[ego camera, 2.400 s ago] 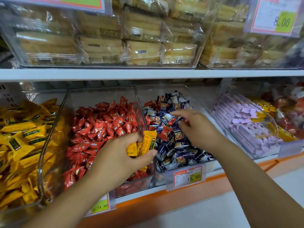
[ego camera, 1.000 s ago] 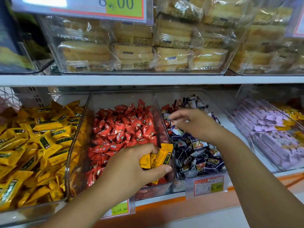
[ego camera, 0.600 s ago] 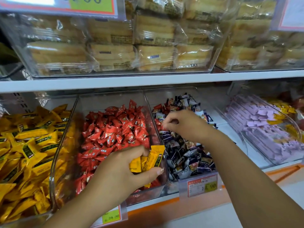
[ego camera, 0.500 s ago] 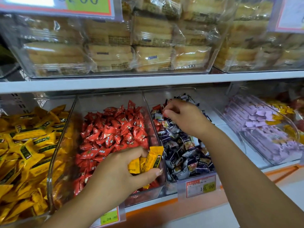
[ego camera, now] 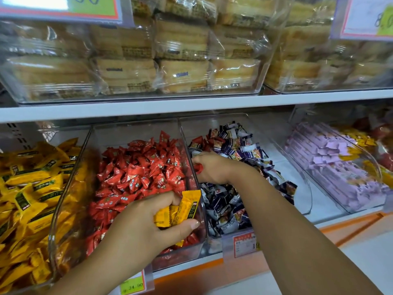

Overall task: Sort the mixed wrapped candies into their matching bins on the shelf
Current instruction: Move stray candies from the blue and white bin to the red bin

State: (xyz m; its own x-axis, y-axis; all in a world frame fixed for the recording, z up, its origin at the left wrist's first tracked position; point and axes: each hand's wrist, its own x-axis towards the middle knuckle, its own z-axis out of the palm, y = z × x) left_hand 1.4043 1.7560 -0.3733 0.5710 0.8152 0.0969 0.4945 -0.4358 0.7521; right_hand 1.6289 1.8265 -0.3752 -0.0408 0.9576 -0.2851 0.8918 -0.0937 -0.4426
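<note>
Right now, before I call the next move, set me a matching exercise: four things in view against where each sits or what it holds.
Things:
1. left hand
2. right hand
3. lilac packets
4. wrapped pastries

Places or states:
A. on the upper shelf
B. pinches a red candy
C. in the bin right of the mixed candies
D. grips yellow candies

Pairs: 1-D, 2-B, 3-C, 4-A.

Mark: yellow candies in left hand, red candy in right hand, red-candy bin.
yellow candies (ego camera: 188,206), head view, wrapper of the tallest one.
red candy (ego camera: 198,167), head view, exposed wrapper end.
red-candy bin (ego camera: 131,133), head view, bare back wall.
</note>
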